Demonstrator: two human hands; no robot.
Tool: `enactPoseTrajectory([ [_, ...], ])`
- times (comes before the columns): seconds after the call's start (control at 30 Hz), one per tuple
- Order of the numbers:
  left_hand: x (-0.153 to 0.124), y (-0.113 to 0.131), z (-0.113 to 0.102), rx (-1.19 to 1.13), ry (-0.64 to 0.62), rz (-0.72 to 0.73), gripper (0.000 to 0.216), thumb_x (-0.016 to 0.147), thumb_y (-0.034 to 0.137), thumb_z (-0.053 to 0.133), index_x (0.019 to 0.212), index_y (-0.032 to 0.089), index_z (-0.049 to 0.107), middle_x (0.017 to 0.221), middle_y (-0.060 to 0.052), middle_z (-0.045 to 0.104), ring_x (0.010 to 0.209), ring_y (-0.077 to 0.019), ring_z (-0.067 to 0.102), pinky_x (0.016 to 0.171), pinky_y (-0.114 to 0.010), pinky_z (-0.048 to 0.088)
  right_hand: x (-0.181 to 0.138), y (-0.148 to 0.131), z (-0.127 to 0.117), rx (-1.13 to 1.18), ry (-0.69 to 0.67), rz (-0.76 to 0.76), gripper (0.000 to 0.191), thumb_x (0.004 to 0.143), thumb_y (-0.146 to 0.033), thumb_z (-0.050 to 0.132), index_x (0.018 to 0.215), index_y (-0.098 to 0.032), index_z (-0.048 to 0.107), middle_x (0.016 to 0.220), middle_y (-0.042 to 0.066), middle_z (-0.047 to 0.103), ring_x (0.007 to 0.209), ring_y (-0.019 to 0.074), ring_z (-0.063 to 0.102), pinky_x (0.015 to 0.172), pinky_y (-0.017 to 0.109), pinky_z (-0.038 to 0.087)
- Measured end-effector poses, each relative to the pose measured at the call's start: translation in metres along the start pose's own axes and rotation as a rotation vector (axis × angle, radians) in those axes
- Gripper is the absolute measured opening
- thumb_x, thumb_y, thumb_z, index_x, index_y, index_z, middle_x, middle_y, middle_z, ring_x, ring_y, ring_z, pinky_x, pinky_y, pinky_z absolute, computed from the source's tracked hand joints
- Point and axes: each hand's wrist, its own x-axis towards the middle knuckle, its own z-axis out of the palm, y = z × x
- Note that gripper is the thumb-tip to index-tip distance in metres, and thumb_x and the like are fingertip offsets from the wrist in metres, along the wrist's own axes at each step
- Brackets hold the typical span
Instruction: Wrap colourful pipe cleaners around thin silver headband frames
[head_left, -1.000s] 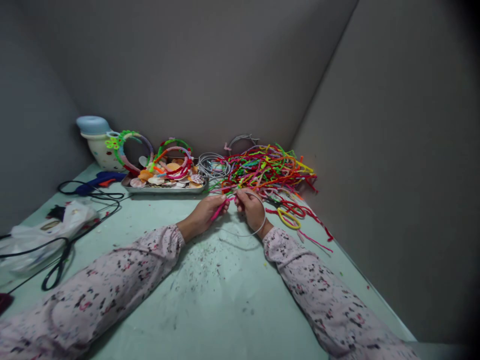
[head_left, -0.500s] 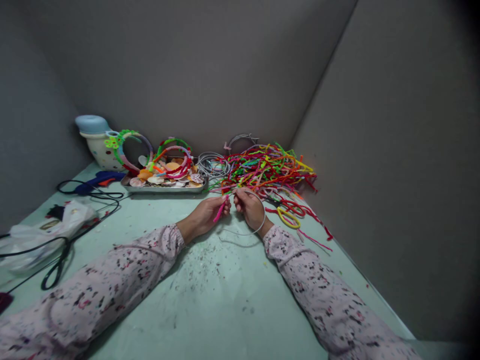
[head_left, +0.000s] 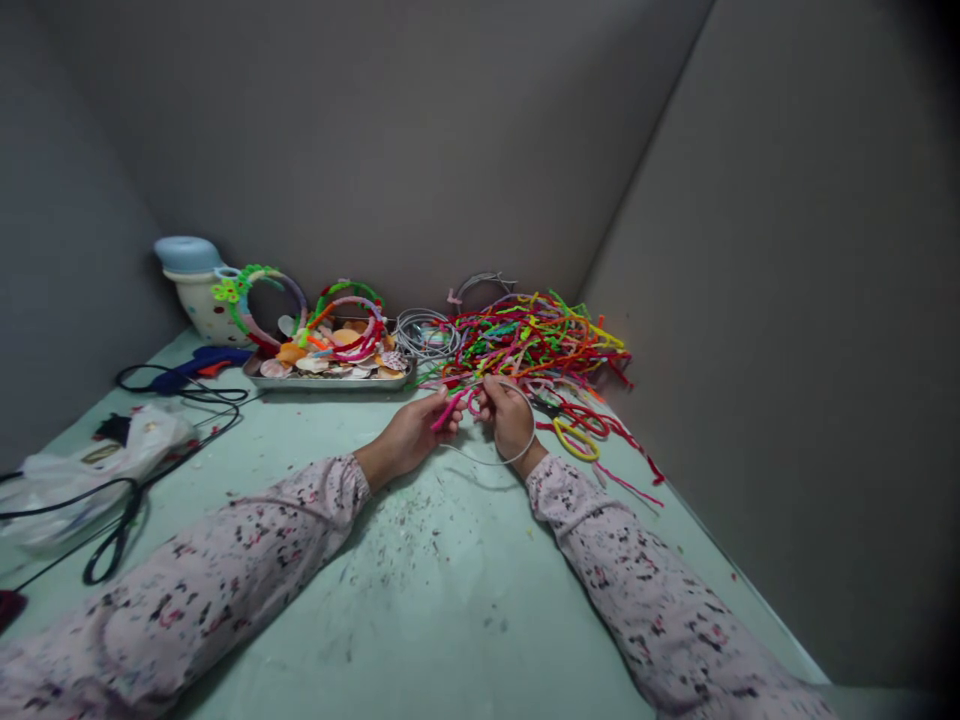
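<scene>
My left hand (head_left: 411, 432) is closed in a pinch on a pink pipe cleaner (head_left: 448, 410) that runs up toward my right hand. My right hand (head_left: 508, 418) is closed round the top of a thin grey metal headband (head_left: 504, 460), whose arc curves down past my wrist. Both hands meet above the pale green table (head_left: 442, 590), just in front of a big heap of coloured pipe cleaners (head_left: 536, 340).
A metal tray (head_left: 330, 378) holds shells and wrapped headbands. Bare wire bands (head_left: 424, 330) lie behind it. A blue-lidded jar (head_left: 193, 290), a blue glue gun (head_left: 196, 362), black cord, scissors (head_left: 112, 530) and a plastic bag (head_left: 90, 470) lie left. Yellow loops (head_left: 576, 440) lie right. Grey walls enclose the table.
The pink pipe cleaner's free end has swung up from low-left toward my right hand. Both hands have shifted slightly away from me; the headband moved with them.
</scene>
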Motion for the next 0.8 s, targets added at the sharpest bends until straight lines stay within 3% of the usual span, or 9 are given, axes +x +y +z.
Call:
enactPoseTrajectory([
  [0.2,0.003,-0.004,-0.005,0.078,-0.023,0.031,0.016,0.080,0.024,0.062,0.081,0.009,0.068,0.072,-0.005,0.059,0.060,-0.0091,0.053,0.058,-0.021,0.043,0.000,-0.004,0.000,-0.036,0.093,-0.018,0.036,0.075,-0.055,0.061,0.070,-0.021,0.052,0.056,-0.006,0.049,0.041,0.0087,0.041,0.038,0.023,0.038],
  [0.4,0.002,-0.006,0.000,0.164,-0.020,0.106,0.013,0.076,0.024,0.065,0.072,0.011,0.063,0.066,-0.002,0.055,0.056,-0.0077,0.049,0.055,-0.020,0.039,-0.001,-0.007,0.001,-0.069,0.080,-0.013,0.035,0.077,-0.055,0.059,0.071,-0.021,0.052,0.056,-0.006,0.049,0.040,0.0082,0.041,0.039,0.023,0.039],
  [0.6,0.000,-0.007,0.006,0.399,0.077,0.177,0.018,0.074,0.030,0.065,0.070,0.013,0.060,0.061,0.001,0.053,0.053,-0.0086,0.045,0.052,-0.022,0.034,0.000,-0.007,0.001,-0.076,0.074,-0.040,0.034,0.078,-0.052,0.060,0.068,-0.020,0.052,0.055,-0.006,0.049,0.040,0.0082,0.043,0.039,0.022,0.038],
  [0.7,0.002,-0.008,0.003,0.605,0.181,0.316,0.018,0.072,0.030,0.068,0.072,0.015,0.059,0.058,0.003,0.051,0.053,-0.0091,0.044,0.052,-0.022,0.033,-0.003,-0.008,0.003,-0.126,0.040,-0.078,0.033,0.081,-0.050,0.059,0.067,-0.021,0.052,0.054,-0.005,0.049,0.041,0.0086,0.043,0.040,0.022,0.037],
  [0.8,0.004,-0.009,-0.003,0.782,0.299,0.480,0.023,0.066,0.027,0.073,0.082,0.015,0.062,0.070,0.001,0.057,0.062,-0.0105,0.049,0.058,-0.022,0.036,-0.009,-0.011,0.005,-0.228,0.009,-0.149,0.031,0.084,-0.047,0.057,0.068,-0.021,0.055,0.054,-0.005,0.049,0.043,0.0090,0.044,0.042,0.023,0.037],
])
